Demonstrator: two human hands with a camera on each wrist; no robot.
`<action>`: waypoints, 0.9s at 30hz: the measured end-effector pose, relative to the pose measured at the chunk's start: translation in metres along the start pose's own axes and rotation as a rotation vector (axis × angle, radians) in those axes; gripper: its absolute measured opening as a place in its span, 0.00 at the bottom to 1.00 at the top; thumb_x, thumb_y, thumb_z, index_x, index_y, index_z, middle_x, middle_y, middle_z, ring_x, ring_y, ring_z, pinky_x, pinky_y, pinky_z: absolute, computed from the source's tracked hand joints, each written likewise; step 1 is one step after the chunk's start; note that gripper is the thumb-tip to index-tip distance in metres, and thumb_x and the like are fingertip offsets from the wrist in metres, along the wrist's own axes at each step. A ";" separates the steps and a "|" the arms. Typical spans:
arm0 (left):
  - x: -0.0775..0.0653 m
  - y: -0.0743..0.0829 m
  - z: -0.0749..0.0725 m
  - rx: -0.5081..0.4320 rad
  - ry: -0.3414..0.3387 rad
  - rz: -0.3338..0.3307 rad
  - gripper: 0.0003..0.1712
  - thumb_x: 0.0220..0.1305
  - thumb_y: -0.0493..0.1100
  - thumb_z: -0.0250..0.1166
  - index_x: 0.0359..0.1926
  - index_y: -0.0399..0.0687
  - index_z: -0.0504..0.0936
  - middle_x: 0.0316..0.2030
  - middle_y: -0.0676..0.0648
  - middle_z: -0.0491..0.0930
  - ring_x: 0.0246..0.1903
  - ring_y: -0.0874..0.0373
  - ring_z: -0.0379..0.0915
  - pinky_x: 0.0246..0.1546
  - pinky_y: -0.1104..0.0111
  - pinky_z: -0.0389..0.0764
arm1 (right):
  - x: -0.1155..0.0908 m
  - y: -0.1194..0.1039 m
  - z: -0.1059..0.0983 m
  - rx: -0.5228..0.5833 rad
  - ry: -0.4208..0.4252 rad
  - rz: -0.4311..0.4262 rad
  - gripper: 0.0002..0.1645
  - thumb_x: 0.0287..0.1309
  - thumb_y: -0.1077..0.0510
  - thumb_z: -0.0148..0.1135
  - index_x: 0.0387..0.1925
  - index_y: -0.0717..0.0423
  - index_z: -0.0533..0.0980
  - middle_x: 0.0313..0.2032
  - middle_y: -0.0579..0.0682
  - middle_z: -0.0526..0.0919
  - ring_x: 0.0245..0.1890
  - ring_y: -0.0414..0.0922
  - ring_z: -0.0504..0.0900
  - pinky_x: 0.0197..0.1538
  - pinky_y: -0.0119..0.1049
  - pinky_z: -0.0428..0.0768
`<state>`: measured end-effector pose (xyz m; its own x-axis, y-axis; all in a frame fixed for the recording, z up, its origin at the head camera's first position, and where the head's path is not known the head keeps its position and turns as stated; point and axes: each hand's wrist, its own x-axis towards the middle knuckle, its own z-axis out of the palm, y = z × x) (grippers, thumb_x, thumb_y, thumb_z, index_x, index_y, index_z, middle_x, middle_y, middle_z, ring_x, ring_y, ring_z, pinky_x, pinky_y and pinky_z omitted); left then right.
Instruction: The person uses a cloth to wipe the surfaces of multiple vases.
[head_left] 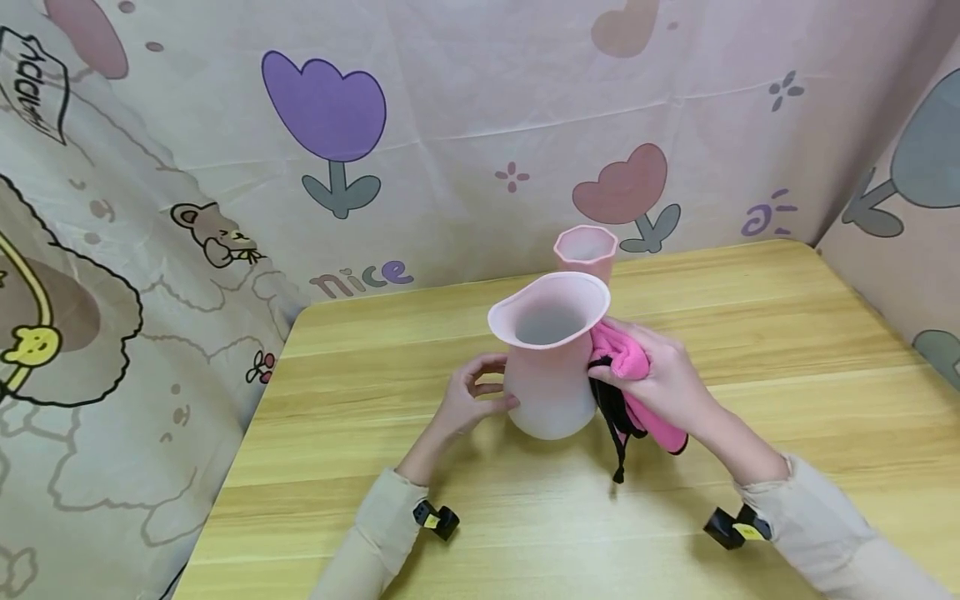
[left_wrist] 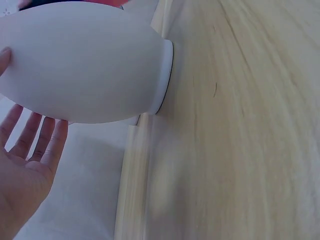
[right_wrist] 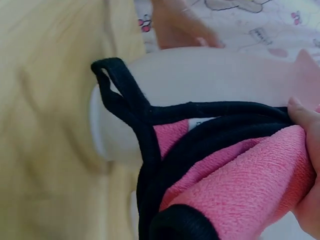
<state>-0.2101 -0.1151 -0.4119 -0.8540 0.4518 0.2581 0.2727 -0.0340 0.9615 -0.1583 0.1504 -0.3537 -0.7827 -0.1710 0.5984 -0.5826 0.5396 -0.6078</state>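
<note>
A pink-and-white frosted jug (head_left: pixel 551 387) with a flared, spouted rim is upright over the middle of the wooden table; its base is at or very near the tabletop. My left hand (head_left: pixel 474 398) holds the jug's left side, the thumb apart from the fingers. In the left wrist view those fingers (left_wrist: pixel 52 145) lie against the jug wall (left_wrist: pixel 85 65). My right hand (head_left: pixel 670 375) grips a bunched pink cloth (head_left: pixel 628 354) with black edging against the jug's right side. A black loop of the cloth (right_wrist: pixel 240 175) hangs down in front. Part of the jug is behind the cloth.
Just behind the jug stands a pink cup (head_left: pixel 587 248) with an angular rim, its lower part hidden. The wooden table (head_left: pixel 360 383) meets a patterned cloth backdrop (head_left: pixel 450 167) at the back and left. Small black cameras sit on both wrists.
</note>
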 end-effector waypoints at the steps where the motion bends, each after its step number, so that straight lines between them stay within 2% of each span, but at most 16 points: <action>1: 0.000 0.001 0.000 -0.003 -0.001 -0.002 0.32 0.40 0.20 0.65 0.52 0.26 0.70 0.49 0.33 0.71 0.47 0.56 0.69 0.45 0.57 0.78 | -0.003 0.003 0.001 -0.011 -0.018 0.012 0.37 0.35 0.63 0.74 0.53 0.63 0.73 0.48 0.57 0.79 0.47 0.52 0.78 0.51 0.20 0.71; 4: 0.000 0.003 0.000 -0.009 -0.001 -0.006 0.32 0.39 0.19 0.64 0.51 0.25 0.70 0.50 0.31 0.71 0.47 0.53 0.69 0.46 0.56 0.77 | -0.011 0.014 0.003 -0.039 -0.074 0.060 0.35 0.37 0.59 0.74 0.52 0.63 0.73 0.48 0.58 0.79 0.47 0.53 0.78 0.50 0.33 0.76; 7: 0.000 0.004 0.000 -0.004 0.001 -0.011 0.32 0.40 0.19 0.64 0.52 0.26 0.70 0.49 0.33 0.72 0.47 0.53 0.69 0.46 0.57 0.78 | -0.019 0.023 0.006 -0.047 -0.125 0.105 0.35 0.39 0.57 0.73 0.52 0.65 0.73 0.48 0.60 0.78 0.49 0.55 0.77 0.49 0.47 0.76; 10: -0.001 0.002 -0.001 0.000 0.004 -0.013 0.31 0.41 0.20 0.65 0.52 0.28 0.70 0.48 0.39 0.73 0.48 0.55 0.70 0.46 0.59 0.78 | -0.025 0.031 0.009 -0.032 -0.184 0.149 0.36 0.42 0.54 0.72 0.53 0.65 0.72 0.49 0.60 0.78 0.50 0.56 0.75 0.50 0.51 0.75; 13: -0.002 -0.002 -0.003 0.002 0.006 -0.001 0.31 0.42 0.23 0.67 0.52 0.29 0.71 0.48 0.45 0.74 0.47 0.57 0.70 0.46 0.60 0.78 | -0.032 0.039 0.014 -0.019 -0.250 0.188 0.35 0.43 0.53 0.71 0.54 0.63 0.72 0.48 0.58 0.78 0.49 0.53 0.76 0.49 0.49 0.76; 15: -0.002 -0.004 -0.003 -0.005 0.004 0.014 0.31 0.42 0.25 0.68 0.52 0.29 0.71 0.47 0.47 0.74 0.48 0.56 0.70 0.46 0.60 0.78 | -0.036 0.043 0.019 -0.023 -0.307 0.201 0.33 0.44 0.53 0.71 0.53 0.60 0.73 0.45 0.54 0.80 0.45 0.48 0.78 0.47 0.44 0.78; 19: -0.003 -0.006 -0.003 -0.008 -0.006 0.035 0.30 0.43 0.27 0.69 0.51 0.29 0.71 0.47 0.46 0.75 0.48 0.55 0.70 0.45 0.59 0.78 | -0.045 0.050 0.030 -0.064 -0.409 0.198 0.22 0.43 0.52 0.71 0.42 0.53 0.77 0.34 0.42 0.80 0.33 0.37 0.76 0.35 0.32 0.78; 23: -0.002 -0.006 -0.001 -0.005 -0.014 0.036 0.31 0.43 0.29 0.69 0.52 0.29 0.70 0.48 0.45 0.74 0.48 0.55 0.70 0.45 0.60 0.78 | -0.049 0.054 0.035 -0.079 -0.427 0.192 0.15 0.43 0.52 0.71 0.34 0.50 0.76 0.26 0.38 0.76 0.27 0.35 0.73 0.29 0.28 0.75; 27: -0.001 -0.005 0.000 -0.004 -0.009 0.037 0.32 0.42 0.30 0.70 0.52 0.30 0.71 0.48 0.42 0.74 0.47 0.57 0.70 0.45 0.61 0.79 | -0.048 0.055 0.034 -0.057 -0.432 0.182 0.16 0.43 0.54 0.71 0.36 0.52 0.76 0.27 0.39 0.77 0.28 0.35 0.74 0.29 0.28 0.75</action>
<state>-0.2105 -0.1159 -0.4174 -0.8391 0.4584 0.2928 0.3023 -0.0546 0.9517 -0.1603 0.1602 -0.4332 -0.8974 -0.3906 0.2050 -0.4239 0.6349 -0.6459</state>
